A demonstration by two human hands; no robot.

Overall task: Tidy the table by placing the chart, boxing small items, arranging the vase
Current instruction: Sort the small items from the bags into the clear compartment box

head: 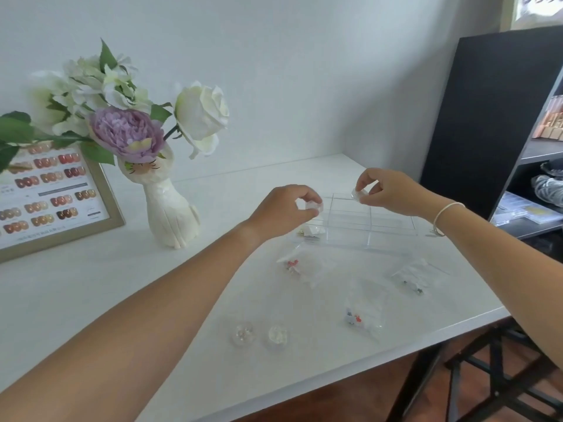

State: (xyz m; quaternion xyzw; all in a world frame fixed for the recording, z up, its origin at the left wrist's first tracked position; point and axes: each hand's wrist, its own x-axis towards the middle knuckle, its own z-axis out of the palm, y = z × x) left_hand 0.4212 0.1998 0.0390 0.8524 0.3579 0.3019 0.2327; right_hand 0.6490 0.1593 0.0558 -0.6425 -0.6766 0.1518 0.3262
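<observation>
A clear divided box [370, 222] lies on the white table [91, 287]. My left hand [281, 210] pinches a small clear jar [313, 207] over the box's left end. My right hand [390, 190] holds another small clear jar [359, 194] above the box's far edge. One small item [310, 231] lies in the near-left compartment. Three clear bags of small pieces [300, 264] [365, 312] [417, 277] and two round clear jars [242, 334] [276, 335] lie nearer to me. A white vase [170, 214] with flowers stands left, beside the framed colour chart [45, 193] leaning on the wall.
A black shelf unit [487, 123] with boxes and bottles stands right of the table. Black frame legs [487, 376] show under the table's right edge, over a wooden floor. The wall closes the far side.
</observation>
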